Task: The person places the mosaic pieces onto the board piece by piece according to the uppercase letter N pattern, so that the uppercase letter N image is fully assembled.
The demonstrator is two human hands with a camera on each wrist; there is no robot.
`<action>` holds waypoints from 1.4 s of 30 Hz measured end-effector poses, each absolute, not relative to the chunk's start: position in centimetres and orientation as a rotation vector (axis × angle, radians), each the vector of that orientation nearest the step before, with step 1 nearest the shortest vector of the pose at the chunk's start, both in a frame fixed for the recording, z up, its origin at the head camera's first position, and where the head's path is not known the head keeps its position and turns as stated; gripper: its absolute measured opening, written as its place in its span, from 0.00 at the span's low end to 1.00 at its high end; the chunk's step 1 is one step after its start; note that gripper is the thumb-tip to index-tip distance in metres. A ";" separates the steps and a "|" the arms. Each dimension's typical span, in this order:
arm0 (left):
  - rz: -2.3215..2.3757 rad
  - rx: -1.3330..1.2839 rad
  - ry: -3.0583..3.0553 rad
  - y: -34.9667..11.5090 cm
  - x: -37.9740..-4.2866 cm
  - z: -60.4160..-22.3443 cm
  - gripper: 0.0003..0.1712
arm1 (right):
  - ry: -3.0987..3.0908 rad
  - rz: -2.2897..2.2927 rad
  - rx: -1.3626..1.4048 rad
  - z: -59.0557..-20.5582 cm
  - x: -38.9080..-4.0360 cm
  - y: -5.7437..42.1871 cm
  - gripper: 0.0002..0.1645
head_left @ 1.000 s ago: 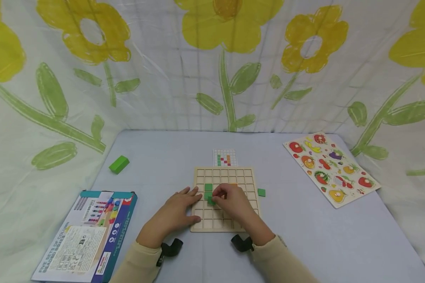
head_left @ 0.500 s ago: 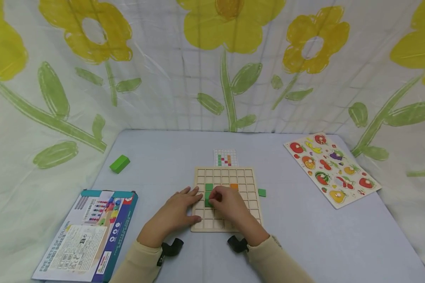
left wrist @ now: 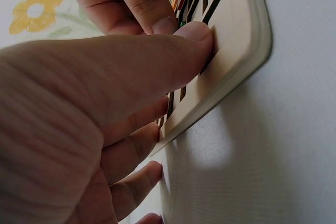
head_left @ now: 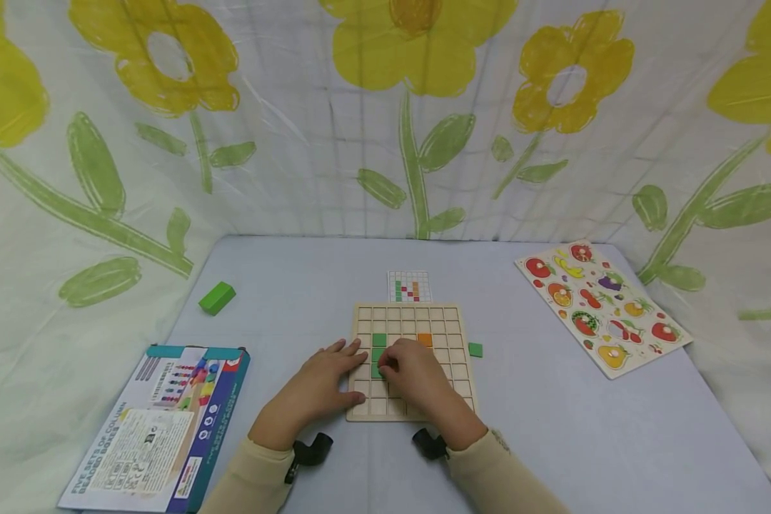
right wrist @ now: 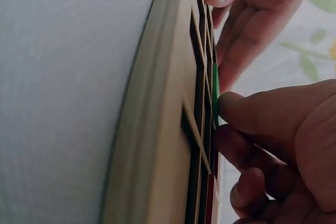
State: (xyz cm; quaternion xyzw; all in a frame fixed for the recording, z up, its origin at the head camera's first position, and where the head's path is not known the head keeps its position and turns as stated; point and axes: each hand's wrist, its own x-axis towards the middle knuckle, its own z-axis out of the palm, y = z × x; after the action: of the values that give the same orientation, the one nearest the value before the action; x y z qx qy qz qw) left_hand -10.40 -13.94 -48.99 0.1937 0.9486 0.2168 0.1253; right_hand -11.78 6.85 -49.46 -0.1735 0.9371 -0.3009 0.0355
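A wooden grid board (head_left: 395, 418) lies in front of me in the head view. My left hand (head_left: 318, 382) rests on its left edge, fingers spread and thumb straight. My right hand (head_left: 417, 371) bends over the middle of the board, thumb and forefinger pinching the right side of a green square tile (head_left: 375, 370) at a cell. In the right wrist view, the thumb touches this green tile (right wrist: 216, 93) at the board's surface. Two more green tiles sit in the cells above it, and an orange tile (head_left: 425, 340) lies further right. The right hand hides the cells beneath it.
A pattern card (head_left: 408, 285) lies behind the board. One loose green tile (head_left: 475, 350) is just right of it. A green block (head_left: 217, 298) and a boxed toy (head_left: 141, 450) are on the left; a fruit puzzle board (head_left: 600, 308) is at the right.
My right hand has brought the green tile slightly left, and the tile has gone from tilted to lined up below the other green ones. The left hand stays in place.
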 end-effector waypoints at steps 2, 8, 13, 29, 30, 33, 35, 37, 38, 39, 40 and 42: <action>0.632 0.561 2.763 -13.9 -10.4 -49.0 0.42 | 2.895 -0.911 -0.546 -49.5 -11.8 6.8 0.04; 0.644 0.554 2.758 -13.9 -10.4 -48.8 0.42 | 2.861 -0.988 -0.513 -49.0 -12.0 7.7 0.03; 0.642 0.547 2.749 -13.8 -10.4 -48.9 0.43 | 2.869 -1.139 -0.305 -48.0 -12.7 11.3 0.02; 0.634 0.527 2.750 -13.7 -10.4 -49.0 0.43 | 2.812 -1.130 0.089 -50.0 -13.9 23.3 0.13; 0.634 0.525 2.748 -13.7 -10.4 -49.0 0.43 | 2.811 -1.119 0.074 -50.2 -13.8 23.4 0.14; 0.641 0.528 2.745 -13.7 -10.4 -49.0 0.43 | 2.819 -1.099 0.018 -50.5 -13.6 23.5 0.15; 0.639 0.537 2.747 -13.7 -10.4 -49.0 0.43 | 2.834 -1.088 -0.009 -50.5 -13.5 23.4 0.16; 0.637 0.545 2.750 -13.7 -10.4 -49.0 0.43 | 2.850 -1.075 -0.028 -50.6 -13.5 23.2 0.15; 0.636 0.549 2.752 -13.7 -10.4 -49.0 0.43 | 2.857 -1.068 -0.030 -50.6 -13.5 23.2 0.15; 0.635 0.551 2.754 -13.7 -10.4 -49.0 0.42 | 2.861 -1.061 -0.026 -50.6 -13.5 23.1 0.15; 0.632 0.551 2.756 -13.7 -10.4 -49.0 0.42 | 2.865 -1.055 -0.028 -50.7 -13.5 23.1 0.14; 0.632 0.546 2.757 -13.7 -10.4 -49.0 0.43 | 2.866 -1.051 -0.023 -50.7 -13.5 23.1 0.14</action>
State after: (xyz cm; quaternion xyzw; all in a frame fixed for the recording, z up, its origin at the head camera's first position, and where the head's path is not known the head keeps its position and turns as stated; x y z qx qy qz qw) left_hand -10.36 -13.71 -49.00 0.1880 0.9489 0.2175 0.1302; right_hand -13.55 23.11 -50.75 -0.0075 0.9379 -0.3441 0.0444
